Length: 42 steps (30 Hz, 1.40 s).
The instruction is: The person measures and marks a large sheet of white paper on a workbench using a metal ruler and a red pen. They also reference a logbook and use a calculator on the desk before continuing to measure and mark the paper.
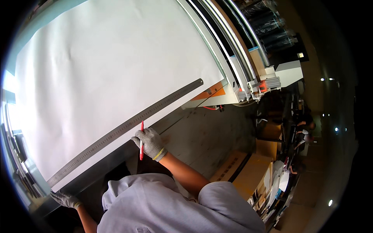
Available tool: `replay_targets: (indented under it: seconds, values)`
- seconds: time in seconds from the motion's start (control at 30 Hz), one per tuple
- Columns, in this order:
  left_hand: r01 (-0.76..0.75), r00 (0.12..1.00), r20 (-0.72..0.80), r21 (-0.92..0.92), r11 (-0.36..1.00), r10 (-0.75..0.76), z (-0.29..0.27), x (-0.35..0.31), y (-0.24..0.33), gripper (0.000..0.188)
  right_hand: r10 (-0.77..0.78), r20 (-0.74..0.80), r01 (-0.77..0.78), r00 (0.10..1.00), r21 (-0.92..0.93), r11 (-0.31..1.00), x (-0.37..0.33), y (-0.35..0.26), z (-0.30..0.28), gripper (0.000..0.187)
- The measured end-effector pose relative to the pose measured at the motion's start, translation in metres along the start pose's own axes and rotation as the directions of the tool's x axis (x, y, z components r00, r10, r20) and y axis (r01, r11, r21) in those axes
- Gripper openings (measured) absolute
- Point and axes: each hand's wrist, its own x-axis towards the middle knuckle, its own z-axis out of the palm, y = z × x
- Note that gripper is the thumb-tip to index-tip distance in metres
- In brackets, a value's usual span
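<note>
The right hand (pixel 149 142), in a grey knitted glove, is closed around a red-and-white pen (pixel 141 149), its fingers curled together on the barrel. The pen stands nearly vertical in the view, its upper end near the lower edge of a steel ruler (pixel 128 124); whether the two touch is hard to tell. The right forearm (pixel 185 173) slants up and to the left from the short sleeve, the wrist roughly in line with it.

The ruler lies diagonally on a large white sheet (pixel 116 62), beside its near edge — rising from lower left to upper right. The left hand (pixel 65 199), gloved too, reaches to the sheet's lower-left corner, near the ruler's end, with its forearm (pixel 86 220) entering from the lower edge; whether its fingers grip anything cannot be told.
</note>
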Motion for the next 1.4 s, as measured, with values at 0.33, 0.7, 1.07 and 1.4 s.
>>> replay_targets:
  seconds: [0.33, 0.7, 1.07, 1.4]
  values:
    - [-0.162, 0.946, 0.237, -0.246, 0.956, 0.221, -0.059, -0.002, 0.28, 0.068, -0.211, -0.049, 0.208, 0.976, -0.055, 0.977, 0.022, 0.134, -0.042, 0.04]
    - [-0.193, 0.917, 0.321, -0.164, 0.967, 0.237, -0.059, -0.006, 0.296, 0.061, -0.259, -0.067, 0.255, 0.963, -0.065, 0.965, 0.04, 0.182, -0.046, 0.043]
    - [-0.215, 0.891, 0.383, -0.114, 0.97, 0.242, -0.054, -0.006, 0.29, 0.056, -0.242, -0.047, 0.241, 0.969, -0.016, 0.97, 0.044, 0.179, -0.052, 0.033]
    - [-0.197, 0.887, 0.404, -0.108, 0.975, 0.224, -0.052, -0.006, 0.289, 0.055, -0.246, -0.084, 0.245, 0.966, -0.018, 0.969, 0.041, 0.182, -0.046, 0.032]
